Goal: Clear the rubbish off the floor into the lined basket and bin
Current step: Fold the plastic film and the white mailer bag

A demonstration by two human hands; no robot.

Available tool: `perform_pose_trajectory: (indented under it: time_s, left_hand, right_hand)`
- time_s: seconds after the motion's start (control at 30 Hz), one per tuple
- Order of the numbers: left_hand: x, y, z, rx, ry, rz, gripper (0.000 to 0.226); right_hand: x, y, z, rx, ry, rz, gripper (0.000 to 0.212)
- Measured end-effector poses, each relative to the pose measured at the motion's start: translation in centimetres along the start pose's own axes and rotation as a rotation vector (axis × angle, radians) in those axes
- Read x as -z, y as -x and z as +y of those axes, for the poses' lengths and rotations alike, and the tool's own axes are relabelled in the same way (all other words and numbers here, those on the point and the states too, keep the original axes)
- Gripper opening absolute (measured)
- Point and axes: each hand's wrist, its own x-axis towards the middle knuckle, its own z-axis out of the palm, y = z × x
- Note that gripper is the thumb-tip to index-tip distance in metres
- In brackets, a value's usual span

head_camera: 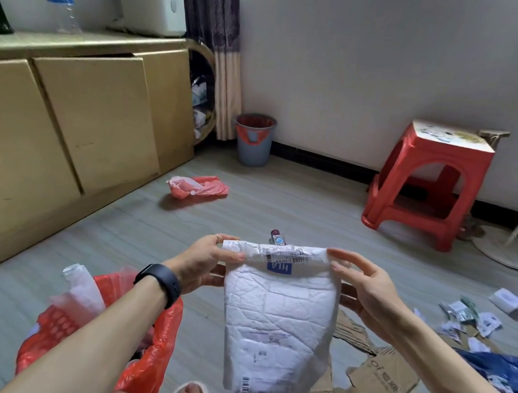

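A crumpled white plastic mailer bag with a blue label hangs in front of me, its top edge rolled over. My left hand pinches the rolled top at its left end and my right hand pinches the right end. Below my left arm stands the basket lined with a red bag, holding plastic wrappers. A blue bin with a red liner stands far off by the curtain. On the floor lie a red plastic bag, torn cardboard, scraps of paper and a small bottle.
A low yellow cabinet runs along the left, with bottles and a white box on top. A red plastic stool stands at the right wall beside a fan base. A dark blue bag lies at the right edge.
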Motion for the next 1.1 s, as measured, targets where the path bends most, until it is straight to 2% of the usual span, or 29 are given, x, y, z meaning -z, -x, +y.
perform_pose_trajectory:
  time_s: [0.1,0.2,0.3,0.4,0.5,0.6,0.67,0.77,0.87,0.93,1.0,1.07,1.1]
  left_hand:
    - [-0.1,-0.1,0.0,-0.013,-0.011,-0.032,0.022]
    - [0.1,-0.3,-0.2,-0.029,0.022,0.007,0.033]
    - [0.5,-0.4,-0.4,-0.041,0.038,0.044,0.039]
    - [0.8,-0.5,-0.6,-0.043,0.083,-0.006,0.039]
    - [0.4,0.2,-0.5,0.062,0.054,-0.162,0.016]
    - [0.0,0.2,-0.7,0.287,-0.054,-0.217,0.058]
    - [-0.5,0.4,-0.1,0.282,0.009,-0.192,0.059]
    - [-0.6,0.6,0.9,0.2,0.285,-0.147,0.059]
    - [-0.9,0.6,0.9,0.171,0.313,-0.134,0.069]
    - [-1.2,0.7,0.6,0.184,0.281,-0.105,0.061]
    - [-1.1,0.8,0.7,0.17,0.274,-0.043,0.042]
    - [-0.4,0.5,0.8,0.098,0.272,0.029,0.02]
    - [-0.1,0.4,0.8,0.052,0.273,0.068,0.021]
  right_hand:
    - [0.3,-0.5,0.3,-0.054,-0.096,0.012,0.044]
    - [0.2,-0.2,0.3,-0.142,-0.029,-0.15,0.037]
    - [0.4,-0.2,0.6,-0.124,0.033,-0.207,0.036]
    - [0.5,-0.4,0.7,-0.088,0.075,-0.175,0.035]
    - [0.5,-0.7,0.9,-0.066,-0.013,-0.097,0.04]
    - [0.3,-1.0,0.6,-0.003,-0.043,-0.032,0.04]
    - [-0.1,-1.3,0.6,0.069,0.03,0.029,0.041]
    - [-0.6,-1.7,0.8,0.164,0.094,0.091,0.045]
    - [-1.3,-1.5,0.7,0.187,0.177,-0.018,0.046]
    - [-1.8,-1.1,0.6,0.187,0.261,-0.092,0.051]
    - [-2.0,-1.0,0.6,0.144,0.259,-0.14,0.05]
    - [-2.1,-1.0,0.4,0.021,0.147,-0.19,0.041]
    - [-2.1,-1.0,0.3,-0.056,0.054,-0.223,0.043]
